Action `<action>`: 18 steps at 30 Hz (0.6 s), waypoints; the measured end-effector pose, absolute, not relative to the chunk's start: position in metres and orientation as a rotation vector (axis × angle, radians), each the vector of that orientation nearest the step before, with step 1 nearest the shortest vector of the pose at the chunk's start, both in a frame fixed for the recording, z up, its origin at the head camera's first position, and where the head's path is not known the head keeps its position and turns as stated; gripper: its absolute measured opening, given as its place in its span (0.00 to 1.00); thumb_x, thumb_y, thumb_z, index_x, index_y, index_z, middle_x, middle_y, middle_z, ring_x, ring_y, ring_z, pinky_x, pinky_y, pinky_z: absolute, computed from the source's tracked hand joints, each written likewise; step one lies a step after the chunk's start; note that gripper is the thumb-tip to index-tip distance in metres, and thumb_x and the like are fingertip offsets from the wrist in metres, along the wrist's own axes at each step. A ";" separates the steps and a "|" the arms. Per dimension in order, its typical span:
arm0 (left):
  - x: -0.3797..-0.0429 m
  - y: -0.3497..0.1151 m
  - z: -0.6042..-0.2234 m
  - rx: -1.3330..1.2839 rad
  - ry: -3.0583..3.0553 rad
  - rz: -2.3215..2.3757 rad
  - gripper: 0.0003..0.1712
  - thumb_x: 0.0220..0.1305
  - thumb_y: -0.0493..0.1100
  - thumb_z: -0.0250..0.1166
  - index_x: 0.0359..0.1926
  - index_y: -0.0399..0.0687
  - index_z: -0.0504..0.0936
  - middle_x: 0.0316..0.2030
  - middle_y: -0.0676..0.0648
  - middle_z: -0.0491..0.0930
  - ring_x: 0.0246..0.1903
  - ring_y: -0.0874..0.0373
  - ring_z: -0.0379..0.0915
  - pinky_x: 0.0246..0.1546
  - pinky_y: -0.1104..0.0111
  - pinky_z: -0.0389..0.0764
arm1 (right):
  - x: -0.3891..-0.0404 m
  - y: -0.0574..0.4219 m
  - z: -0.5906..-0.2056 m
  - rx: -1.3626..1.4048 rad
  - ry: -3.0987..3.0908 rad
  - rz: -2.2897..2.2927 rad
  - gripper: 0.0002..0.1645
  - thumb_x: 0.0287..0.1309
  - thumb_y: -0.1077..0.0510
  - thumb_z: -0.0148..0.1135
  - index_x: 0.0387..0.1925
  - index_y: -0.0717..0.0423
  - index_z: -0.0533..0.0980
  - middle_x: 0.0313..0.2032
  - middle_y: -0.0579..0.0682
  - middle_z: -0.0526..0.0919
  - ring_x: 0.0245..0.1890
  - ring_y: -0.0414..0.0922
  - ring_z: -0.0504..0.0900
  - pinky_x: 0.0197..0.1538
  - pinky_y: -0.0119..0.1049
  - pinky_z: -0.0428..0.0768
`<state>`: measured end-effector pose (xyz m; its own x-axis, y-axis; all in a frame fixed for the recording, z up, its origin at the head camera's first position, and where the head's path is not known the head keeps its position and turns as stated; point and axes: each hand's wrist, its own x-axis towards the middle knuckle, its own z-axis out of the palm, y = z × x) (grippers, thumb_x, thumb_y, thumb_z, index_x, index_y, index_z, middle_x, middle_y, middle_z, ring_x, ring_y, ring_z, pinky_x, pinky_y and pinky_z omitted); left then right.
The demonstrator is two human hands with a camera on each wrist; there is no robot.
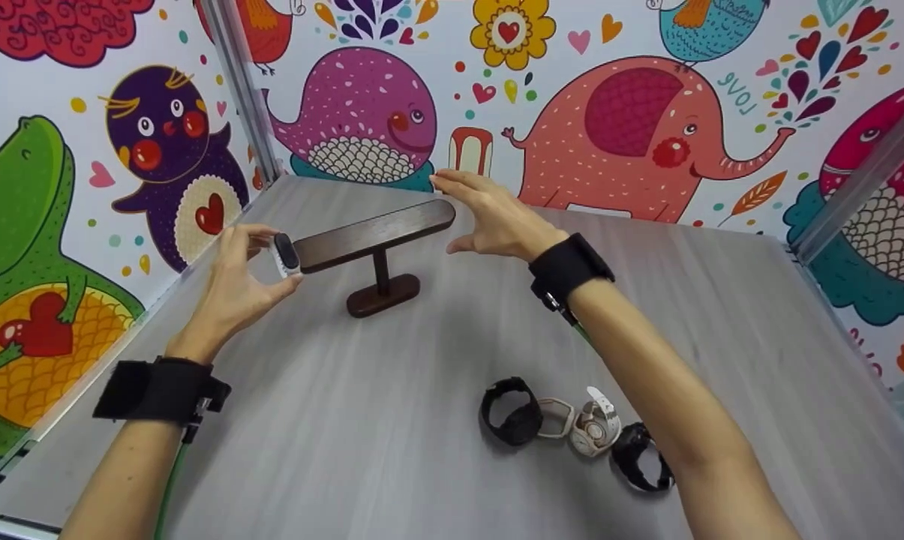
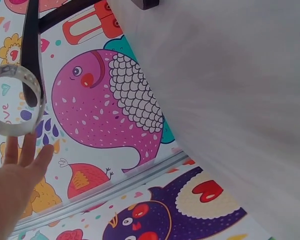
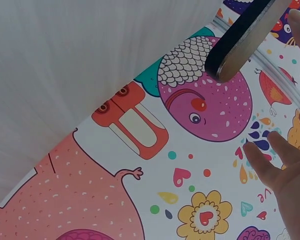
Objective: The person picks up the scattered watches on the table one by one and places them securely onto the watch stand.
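A white-banded watch (image 1: 286, 253) with a dark oblong face is pinched between the thumb and fingers of my left hand (image 1: 234, 281). It sits right at the left end of a dark brown wooden T-shaped display stand (image 1: 380, 232). In the left wrist view the band forms a closed white ring (image 2: 16, 131), and the tip of the stand's bar (image 2: 32, 75) overlaps it. My right hand (image 1: 497, 214) hovers near the bar's right end, fingers spread and holding nothing. The right wrist view shows that rounded bar end (image 3: 230, 62) apart from the fingers (image 3: 262, 162).
On the grey table (image 1: 391, 450), a row of watches lies near my right forearm: a black one (image 1: 512, 411), a beige band (image 1: 555, 418), a white one (image 1: 596, 426) and another black one (image 1: 641, 457). Cartoon-printed walls (image 1: 489, 112) enclose the back and sides.
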<state>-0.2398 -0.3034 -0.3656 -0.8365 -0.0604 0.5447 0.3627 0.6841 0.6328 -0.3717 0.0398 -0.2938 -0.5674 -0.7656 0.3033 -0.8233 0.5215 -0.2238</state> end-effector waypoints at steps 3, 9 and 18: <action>-0.242 -0.304 -0.365 -0.238 -2.372 -1.060 0.37 0.48 0.34 0.75 0.58 0.30 0.68 0.54 0.31 0.67 0.56 0.40 0.67 0.63 0.43 0.71 | -0.376 0.039 -0.296 1.348 -2.617 0.512 0.57 0.50 0.48 0.78 0.77 0.52 0.58 0.76 0.53 0.62 0.76 0.52 0.61 0.77 0.49 0.63; -0.246 -0.307 -0.365 -0.248 -2.357 -1.132 0.37 0.48 0.34 0.76 0.58 0.31 0.68 0.54 0.33 0.68 0.56 0.39 0.69 0.65 0.41 0.70 | -0.386 0.037 -0.303 1.309 -2.668 0.538 0.57 0.50 0.50 0.78 0.77 0.51 0.58 0.76 0.52 0.61 0.76 0.52 0.60 0.78 0.50 0.62; -0.250 -0.308 -0.374 -0.249 -2.341 -1.241 0.38 0.50 0.33 0.77 0.59 0.31 0.68 0.55 0.35 0.69 0.58 0.40 0.69 0.67 0.41 0.68 | -0.396 0.025 -0.316 1.286 -2.748 0.571 0.56 0.53 0.52 0.76 0.77 0.51 0.56 0.77 0.53 0.58 0.76 0.51 0.61 0.74 0.46 0.69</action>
